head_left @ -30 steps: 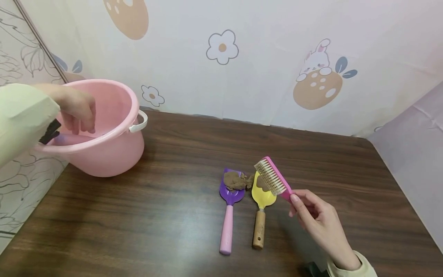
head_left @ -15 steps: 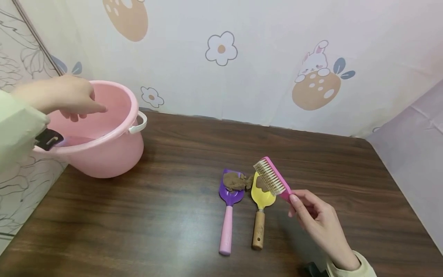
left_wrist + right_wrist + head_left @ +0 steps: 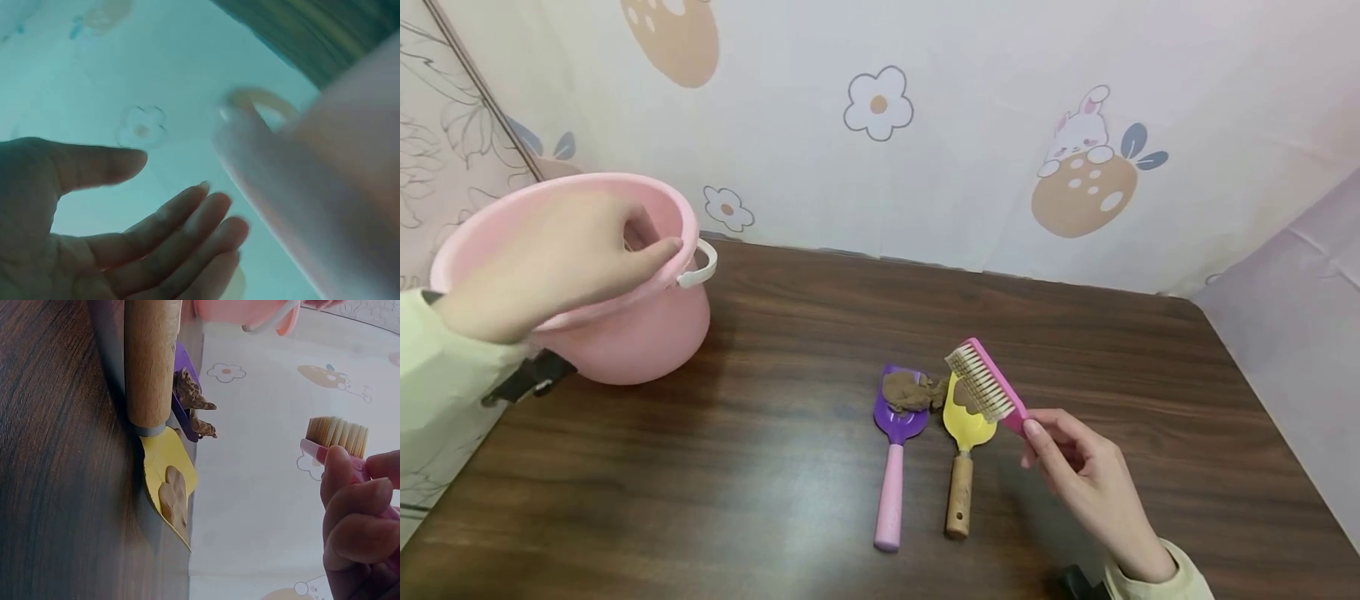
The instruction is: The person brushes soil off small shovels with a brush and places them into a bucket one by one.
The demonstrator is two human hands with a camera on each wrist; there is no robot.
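Head view: pink brush (image 3: 987,382) raised over the yellow shovel (image 3: 968,429) and apart from it, gripped by the bent fingers of the right hand (image 3: 1090,483). Just left of the yellow shovel lies the purple shovel (image 3: 897,429), bearing a brown lump (image 3: 904,392); well to its left, the left hand (image 3: 580,254), fingers loosely extended, overlaps the pink bucket (image 3: 640,342). The desk (image 3: 760,450) supports both shovels.

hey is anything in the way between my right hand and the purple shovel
Yes. The yellow shovel lies between your right hand and the purple shovel. The pink brush that hand holds also overlaps the yellow one in the head view.
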